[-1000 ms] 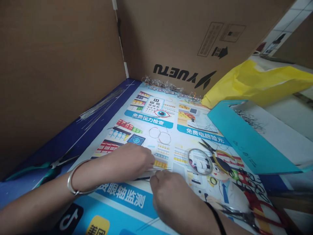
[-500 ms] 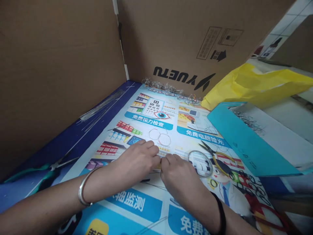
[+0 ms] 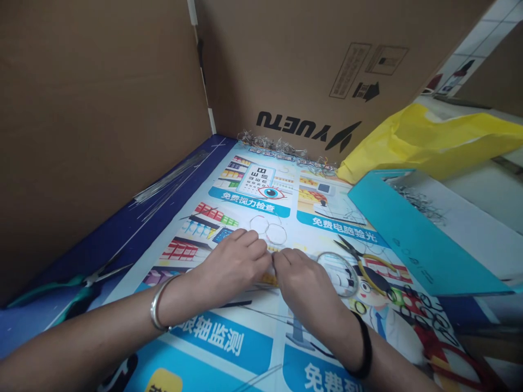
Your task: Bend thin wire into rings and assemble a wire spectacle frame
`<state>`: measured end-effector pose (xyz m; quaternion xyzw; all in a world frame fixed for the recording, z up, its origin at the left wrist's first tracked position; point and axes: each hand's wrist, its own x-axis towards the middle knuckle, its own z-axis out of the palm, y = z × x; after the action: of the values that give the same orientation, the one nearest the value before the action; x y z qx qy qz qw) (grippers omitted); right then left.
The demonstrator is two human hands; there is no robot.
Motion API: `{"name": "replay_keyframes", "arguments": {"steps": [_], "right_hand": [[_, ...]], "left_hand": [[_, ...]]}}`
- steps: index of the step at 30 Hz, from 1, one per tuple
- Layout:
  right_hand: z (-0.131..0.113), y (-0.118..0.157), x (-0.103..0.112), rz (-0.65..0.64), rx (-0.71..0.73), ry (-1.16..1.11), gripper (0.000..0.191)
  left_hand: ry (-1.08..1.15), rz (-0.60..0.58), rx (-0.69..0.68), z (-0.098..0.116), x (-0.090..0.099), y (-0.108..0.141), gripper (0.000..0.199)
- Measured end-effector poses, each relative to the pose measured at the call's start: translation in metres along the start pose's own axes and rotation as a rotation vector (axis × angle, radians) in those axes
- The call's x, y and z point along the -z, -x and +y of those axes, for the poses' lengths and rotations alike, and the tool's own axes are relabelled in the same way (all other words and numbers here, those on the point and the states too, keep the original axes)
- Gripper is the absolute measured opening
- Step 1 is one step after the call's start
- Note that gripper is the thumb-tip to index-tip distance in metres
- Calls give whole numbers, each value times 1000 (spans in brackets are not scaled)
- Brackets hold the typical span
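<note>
My left hand (image 3: pixel 239 264), with a silver bangle at the wrist, is closed in a pinch above the middle of the printed poster (image 3: pixel 241 215). My right hand (image 3: pixel 300 277), a black band round its wrist, is pinched closed as well. The fingertips of both hands meet or nearly meet, and whatever they hold is too small or hidden to name. Just beyond them, two thin wire rings (image 3: pixel 274 234) lie on the poster. To the right of my right hand rests a coil of wire (image 3: pixel 341 272), beside yellow-handled pliers (image 3: pixel 370 269).
Green-handled pliers (image 3: pixel 87 282) lie at the left, with straight wires (image 3: pixel 167 177) beyond. Cardboard walls (image 3: pixel 294 65) stand behind and left. Wire scraps (image 3: pixel 281 146) line the back. At the right are a blue box (image 3: pixel 420 239), yellow bag (image 3: pixel 425 141), dark rings (image 3: pixel 425 316) and red handles (image 3: pixel 461 362).
Both hands have shifted slightly right and remain pinched together. My left forearm and its bangle have moved right. The objects on the poster look unchanged.
</note>
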<state>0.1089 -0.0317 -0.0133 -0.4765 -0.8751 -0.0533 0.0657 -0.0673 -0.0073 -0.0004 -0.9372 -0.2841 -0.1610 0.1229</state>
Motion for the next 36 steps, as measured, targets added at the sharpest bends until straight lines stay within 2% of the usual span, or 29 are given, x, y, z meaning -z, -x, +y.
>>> {"name": "replay_keyframes", "arguments": {"steps": [17,26,32,36], "right_hand": [[-2,-2,-6,24,40,55,13],[-2,-2,-10,23,1,53,13],[3,-6,-15,50,-84,-89,19],[9,-10,-19,85,-136,-306,20]], "left_hand": [[-35,-149,62,8,-7,0,16],[-13,-227,137,10,-8,1,13],[39,-177,172,5,-7,2,16],[110,-200,217,-1,-8,2,17]]}}
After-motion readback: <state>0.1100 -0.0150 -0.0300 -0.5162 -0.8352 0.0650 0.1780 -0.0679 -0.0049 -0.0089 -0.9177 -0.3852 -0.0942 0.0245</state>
